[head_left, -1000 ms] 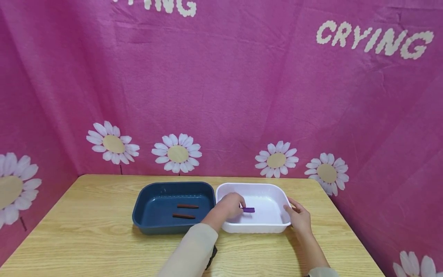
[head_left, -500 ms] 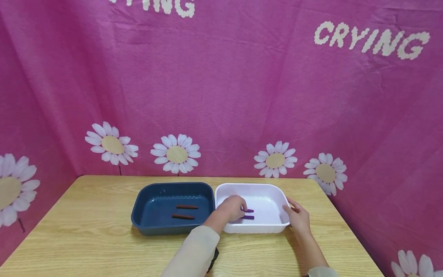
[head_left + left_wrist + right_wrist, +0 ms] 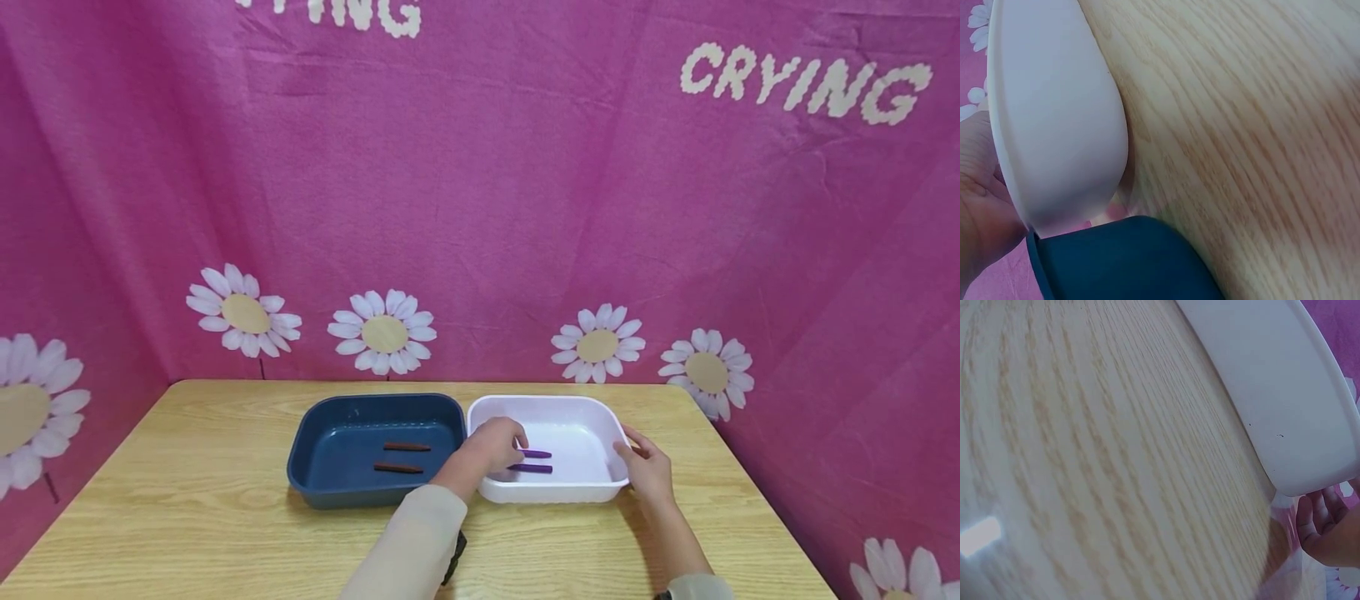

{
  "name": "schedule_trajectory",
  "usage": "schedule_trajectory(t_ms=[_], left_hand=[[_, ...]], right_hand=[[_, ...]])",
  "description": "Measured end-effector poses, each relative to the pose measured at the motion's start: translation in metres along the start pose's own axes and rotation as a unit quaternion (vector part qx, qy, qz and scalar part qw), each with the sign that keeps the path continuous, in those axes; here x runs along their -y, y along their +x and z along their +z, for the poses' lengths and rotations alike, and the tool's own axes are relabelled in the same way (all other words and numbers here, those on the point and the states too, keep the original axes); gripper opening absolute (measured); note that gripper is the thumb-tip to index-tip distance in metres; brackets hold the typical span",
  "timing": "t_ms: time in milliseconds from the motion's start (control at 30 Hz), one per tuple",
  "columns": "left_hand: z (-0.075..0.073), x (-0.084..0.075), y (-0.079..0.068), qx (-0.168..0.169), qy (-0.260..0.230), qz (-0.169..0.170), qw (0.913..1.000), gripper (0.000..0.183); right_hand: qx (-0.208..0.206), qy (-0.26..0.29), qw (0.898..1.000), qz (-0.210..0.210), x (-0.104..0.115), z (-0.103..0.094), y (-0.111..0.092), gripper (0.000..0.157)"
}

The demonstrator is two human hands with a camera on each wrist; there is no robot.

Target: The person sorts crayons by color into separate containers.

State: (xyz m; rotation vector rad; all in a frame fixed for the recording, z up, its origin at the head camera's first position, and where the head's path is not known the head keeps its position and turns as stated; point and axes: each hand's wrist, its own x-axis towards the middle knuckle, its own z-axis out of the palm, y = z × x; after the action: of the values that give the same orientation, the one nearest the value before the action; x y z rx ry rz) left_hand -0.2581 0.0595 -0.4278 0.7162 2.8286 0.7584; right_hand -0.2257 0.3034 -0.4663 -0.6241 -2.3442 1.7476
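Observation:
In the head view two purple crayons lie side by side on the floor of the white tray. My left hand is inside that tray, its bent fingers at the crayons' left ends, which it partly hides; it appears to hold neither. The left wrist view catches the left hand only partly, behind the tray wall. My right hand grips the white tray's right side, thumb at the rim and fingers outside. The right wrist view has its curled fingers against the tray's corner.
A dark blue tray stands against the white tray's left side, with two brown crayons in it. Both trays are on a wooden table. A pink curtain with printed flowers hangs behind the table.
A second purple crayon came into view beside the first as my left hand set it down. The left hand has since drawn back slightly left. The right hand stays at the tray.

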Motion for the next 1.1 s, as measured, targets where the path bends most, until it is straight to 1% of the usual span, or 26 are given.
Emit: schedule_trajectory(t_ms=[167,267,367,533,800,933,1100], left_hand=[[-0.005,0.001,-0.003,0.008,-0.016,-0.003,0.9998,0.015],[-0.007,0.003,-0.006,0.009,-0.041,-0.004,0.9991,0.017],[-0.011,0.006,-0.009,0.004,-0.074,0.005,0.9972,0.018],[-0.019,0.011,-0.014,-0.014,-0.126,0.028,0.9915,0.021],[-0.026,0.021,-0.021,-0.043,-0.183,0.047,0.9811,0.026],[-0.03,0.026,-0.029,-0.049,-0.208,0.046,0.9759,0.028],[-0.037,0.032,-0.042,-0.063,-0.227,0.053,0.9703,0.028]], right_hand=[[0.004,0.006,1.0,0.003,0.0,0.0,0.0,0.047],[0.005,0.007,1.0,0.0,0.0,0.0,-0.001,0.047],[0.004,0.007,1.0,-0.002,0.0,0.0,-0.001,0.047],[0.005,0.008,1.0,-0.003,0.001,-0.001,-0.001,0.047],[0.001,0.007,1.0,-0.009,0.001,0.0,-0.002,0.046],[0.0,0.008,1.0,-0.009,0.001,0.0,-0.002,0.047],[0.006,0.0,1.0,0.0,0.001,0.0,-0.002,0.047]])
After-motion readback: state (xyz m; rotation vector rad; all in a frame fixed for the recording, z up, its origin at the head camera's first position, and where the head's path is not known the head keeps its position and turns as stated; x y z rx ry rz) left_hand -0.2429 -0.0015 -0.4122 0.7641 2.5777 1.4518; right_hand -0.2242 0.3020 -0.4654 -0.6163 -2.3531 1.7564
